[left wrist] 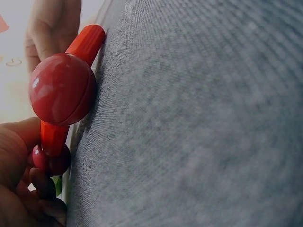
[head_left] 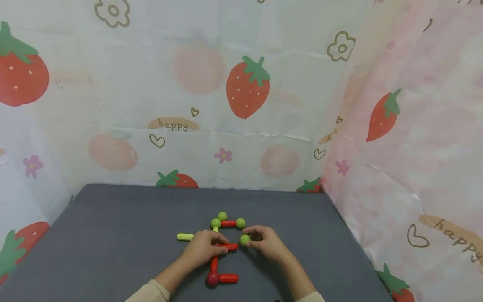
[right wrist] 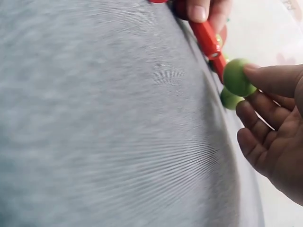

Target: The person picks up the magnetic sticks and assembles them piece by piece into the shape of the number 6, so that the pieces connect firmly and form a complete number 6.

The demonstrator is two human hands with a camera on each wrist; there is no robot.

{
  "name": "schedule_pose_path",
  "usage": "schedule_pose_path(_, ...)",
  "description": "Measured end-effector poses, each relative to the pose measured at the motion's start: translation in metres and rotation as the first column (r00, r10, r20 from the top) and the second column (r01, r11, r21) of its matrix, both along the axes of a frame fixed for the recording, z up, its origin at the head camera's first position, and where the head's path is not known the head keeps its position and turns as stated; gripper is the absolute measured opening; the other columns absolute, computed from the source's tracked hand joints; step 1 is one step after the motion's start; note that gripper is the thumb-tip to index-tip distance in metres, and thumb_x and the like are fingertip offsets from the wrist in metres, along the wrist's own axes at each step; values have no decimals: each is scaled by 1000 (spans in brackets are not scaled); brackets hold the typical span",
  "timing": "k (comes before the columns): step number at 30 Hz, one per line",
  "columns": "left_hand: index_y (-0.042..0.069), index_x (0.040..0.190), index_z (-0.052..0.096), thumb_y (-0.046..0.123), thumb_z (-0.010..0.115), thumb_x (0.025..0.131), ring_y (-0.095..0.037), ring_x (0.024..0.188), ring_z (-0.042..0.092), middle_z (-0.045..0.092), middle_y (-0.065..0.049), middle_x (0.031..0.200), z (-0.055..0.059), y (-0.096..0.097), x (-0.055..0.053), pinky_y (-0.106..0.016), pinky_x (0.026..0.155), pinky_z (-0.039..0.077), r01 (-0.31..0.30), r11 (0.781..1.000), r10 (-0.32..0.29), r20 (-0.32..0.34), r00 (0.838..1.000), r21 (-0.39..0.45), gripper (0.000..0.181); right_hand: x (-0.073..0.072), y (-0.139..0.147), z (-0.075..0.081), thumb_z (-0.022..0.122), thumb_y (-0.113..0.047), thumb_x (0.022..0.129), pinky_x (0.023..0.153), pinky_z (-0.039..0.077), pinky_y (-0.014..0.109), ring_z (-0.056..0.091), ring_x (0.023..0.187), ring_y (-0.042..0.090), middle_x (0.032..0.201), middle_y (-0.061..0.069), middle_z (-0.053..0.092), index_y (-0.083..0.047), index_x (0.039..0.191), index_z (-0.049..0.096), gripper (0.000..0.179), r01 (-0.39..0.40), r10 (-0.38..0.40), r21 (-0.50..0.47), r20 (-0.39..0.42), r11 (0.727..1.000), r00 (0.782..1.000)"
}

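Observation:
My right hand (head_left: pixel 266 243) pinches a green ball (head_left: pixel 245 240) between thumb and fingertips, just off the free end of a short red rod (head_left: pixel 232 247). That rod is gripped near its other end by my left hand (head_left: pixel 203 248), around a dark red ball (left wrist: pixel 59 160) that the hand mostly hides in the head view. From this joint another red rod (head_left: pixel 214 264) runs to a large red ball (head_left: pixel 212 278) nearest me, with a red rod (head_left: pixel 229 278) pointing right. Farther back, a red rod (head_left: pixel 228 223) joins two green balls (head_left: pixel 215 223).
A yellow-green rod (head_left: pixel 185 237) lies left of my left hand. One more green ball (head_left: pixel 222 216) sits behind the joined pieces. Dark grey cloth (head_left: pixel 124 226) covers the table, and a strawberry-print curtain (head_left: pixel 211 100) rises along its back and right sides.

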State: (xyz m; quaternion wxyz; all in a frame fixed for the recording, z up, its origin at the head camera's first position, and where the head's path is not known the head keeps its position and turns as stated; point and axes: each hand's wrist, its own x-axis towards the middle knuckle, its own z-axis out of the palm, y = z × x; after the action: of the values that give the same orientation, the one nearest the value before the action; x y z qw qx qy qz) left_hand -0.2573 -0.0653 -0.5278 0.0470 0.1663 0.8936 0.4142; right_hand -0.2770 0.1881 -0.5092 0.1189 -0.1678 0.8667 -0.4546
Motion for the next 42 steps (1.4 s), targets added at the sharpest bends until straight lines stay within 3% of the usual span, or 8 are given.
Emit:
schedule_pose_path(10,31,94,76,35,80,79,-5,72,57,70,14,86,-1,-2,-1,-27,65,46,4,1000,-3,-14,1000,9,16,11,-2,-5,74,-10,85,83,52,30,65,104,21,116,9,69,-9,119,67,35,-13,19,-92,60,996,998)
schedule_pose_path(22,35,94,75,36,79,80,-3,74,57,69,18,88,-1,2,-3,-26,67,47,2,1000,-3,-35,999,-27,14,8,-2,-8,75,-18,85,87,50,31,63,105,16,116,4,70,-13,118,69,34,-22,27,-62,66,998,997)
schedule_pose_path(32,31,98,77,34,77,82,-2,70,57,70,17,85,3,-1,0,-24,64,46,32,999,-33,-20,999,-37,16,9,-2,-12,74,-20,86,89,50,30,63,108,14,118,3,69,-14,120,68,34,-38,44,-70,87,997,995)
schedule_pose_path(38,30,100,76,34,75,84,-2,79,60,71,17,91,8,-6,2,-28,70,49,56,997,-57,-27,998,-47,16,8,-2,-15,75,-20,86,87,50,29,63,105,14,115,2,70,-13,119,69,34,-43,49,-77,82,996,995)
schedule_pose_path(42,27,102,76,32,75,85,-5,92,63,71,17,98,11,-13,2,-34,81,52,64,997,-66,-48,997,-37,18,7,-2,-15,75,-20,86,87,50,30,63,105,14,115,1,69,-14,119,69,34,-38,46,-87,91,995,995)
